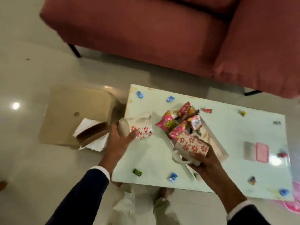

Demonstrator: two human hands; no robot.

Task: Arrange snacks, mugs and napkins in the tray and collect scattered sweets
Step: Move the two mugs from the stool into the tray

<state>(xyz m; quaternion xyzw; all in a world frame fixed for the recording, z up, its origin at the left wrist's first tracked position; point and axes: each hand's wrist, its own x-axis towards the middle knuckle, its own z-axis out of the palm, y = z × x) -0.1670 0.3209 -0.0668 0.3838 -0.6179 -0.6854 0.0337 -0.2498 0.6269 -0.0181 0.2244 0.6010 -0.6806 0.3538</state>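
Over the desk (227,135), the left hand (120,137) grasps one flowered mug (139,127) and the right hand (203,159) another mug (190,146) beside the snacks (178,120) — likely ceramic: stiff, slippery, breakable, safest held around the body.

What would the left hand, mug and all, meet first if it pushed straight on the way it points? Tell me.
Probably the pile of snack packets. The left hand has its grip on a flowered mug whose mouth faces right, toward that pile. Depth is unclear, so it might pass above.
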